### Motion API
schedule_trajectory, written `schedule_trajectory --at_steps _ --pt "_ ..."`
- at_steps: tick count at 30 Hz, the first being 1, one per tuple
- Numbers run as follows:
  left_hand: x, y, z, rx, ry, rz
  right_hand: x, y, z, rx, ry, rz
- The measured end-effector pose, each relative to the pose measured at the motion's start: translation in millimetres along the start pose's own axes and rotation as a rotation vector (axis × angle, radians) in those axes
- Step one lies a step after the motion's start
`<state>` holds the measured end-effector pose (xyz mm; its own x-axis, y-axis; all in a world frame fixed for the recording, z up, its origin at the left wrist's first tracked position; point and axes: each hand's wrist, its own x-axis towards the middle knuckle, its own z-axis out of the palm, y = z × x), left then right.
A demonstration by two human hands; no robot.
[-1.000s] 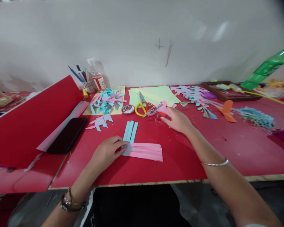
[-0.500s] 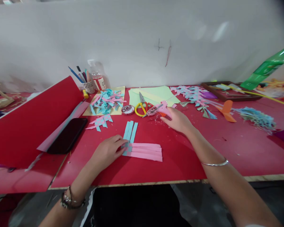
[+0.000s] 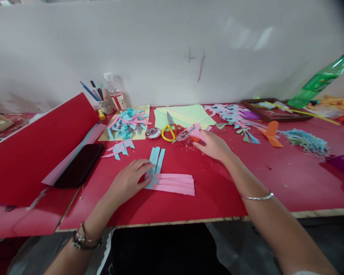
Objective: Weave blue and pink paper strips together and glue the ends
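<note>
My left hand lies at the left end of woven paper strips, thumb and fingers apart, its fingertips over the weave. Blue strips run up from that weave, and pink strips stretch to the right. My right hand is closed around the handle of a pink hot glue gun, whose nozzle points left. Yellow-and-red scissors lie by the nozzle. A small round tin sits just left of them.
Cut strips are heaped on yellow paper, with a small woven piece below. A phone leans beside a red board. Green paper, paper garlands, a brown tray and a green bottle are behind.
My left hand's fingers have spread and shifted slightly up and left over the weave. My right hand stays on the glue gun. The view has turned slightly.
</note>
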<state>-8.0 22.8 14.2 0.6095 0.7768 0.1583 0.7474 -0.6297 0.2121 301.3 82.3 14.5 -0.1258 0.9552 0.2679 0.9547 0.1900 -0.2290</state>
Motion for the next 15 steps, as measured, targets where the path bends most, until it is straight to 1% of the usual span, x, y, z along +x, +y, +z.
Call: schedule_trajectory --at_steps 2,4,10,13,15 --pt "4 -3 -1 0.016 0.031 0.050 0 -1 0 -0.017 -0.013 0.015" --pt "11 -7 -2 0.024 0.031 0.065 0 -2 0 -0.026 -0.027 0.018" --pt "33 -23 0 0.033 -0.052 0.059 1 -4 3 -0.049 -0.047 0.002" --pt "38 -27 4 -0.003 -0.100 0.056 0 -6 1 -0.064 -0.036 -0.002" --pt "38 -28 6 -0.017 -0.110 0.044 -1 -8 -1 -0.069 -0.039 -0.001"
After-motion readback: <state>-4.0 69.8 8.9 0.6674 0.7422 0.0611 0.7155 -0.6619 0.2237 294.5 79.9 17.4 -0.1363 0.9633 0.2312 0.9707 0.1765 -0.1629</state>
